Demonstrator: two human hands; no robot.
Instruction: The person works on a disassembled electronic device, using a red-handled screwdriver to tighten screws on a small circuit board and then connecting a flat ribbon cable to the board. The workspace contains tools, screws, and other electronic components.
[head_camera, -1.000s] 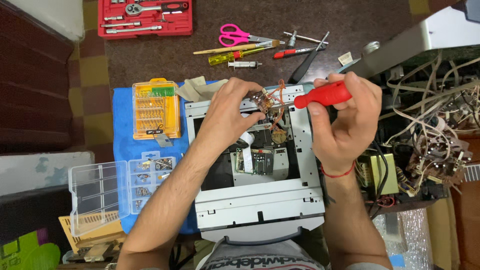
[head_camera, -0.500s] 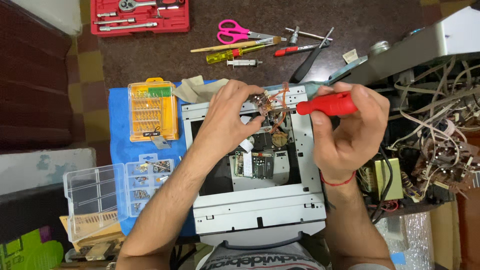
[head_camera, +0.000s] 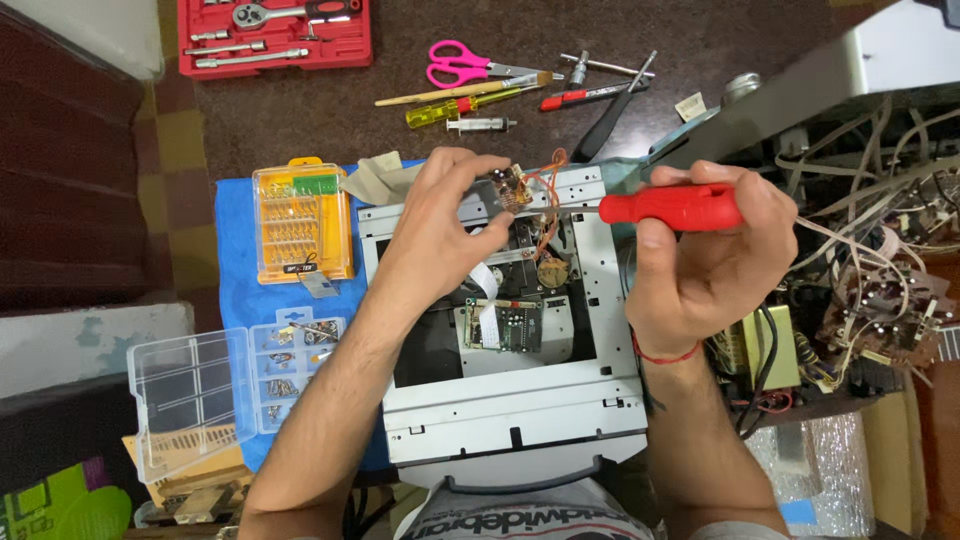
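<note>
Dark brown counter (head_camera: 300, 110) crowded with tools; a blue mat (head_camera: 235, 240) lay under an opened grey metal chassis (head_camera: 520, 410) in front of the person.

Left hand (head_camera: 440, 235): grip pinched shut on a small circuit board (head_camera: 512, 187), thumb and fingertips clamping it above the chassis's far edge. Orange wires (head_camera: 548, 215) trailed from the board down to a round brass-coloured part (head_camera: 551, 271) inside the chassis.

Right hand (head_camera: 705, 265): grip clenched around a red-handled screwdriver (head_camera: 670, 207), held level, its shaft pointing toward the board just beside the left grip.

Below both grips, inside the chassis, sat a green circuit board (head_camera: 505, 325) with a white ribbon cable (head_camera: 484, 285).

Left of the left grip: an orange screwdriver-bit case (head_camera: 300, 222); nearer the body, a clear compartment box (head_camera: 235, 385), lid open, holding small parts.

Beyond the grips: pink-handled scissors (head_camera: 460, 64), a yellow-handled screwdriver (head_camera: 450, 110), a red socket-wrench case (head_camera: 275, 35).

Right of the right grip: a tangle of grey wiring (head_camera: 870, 200).
</note>
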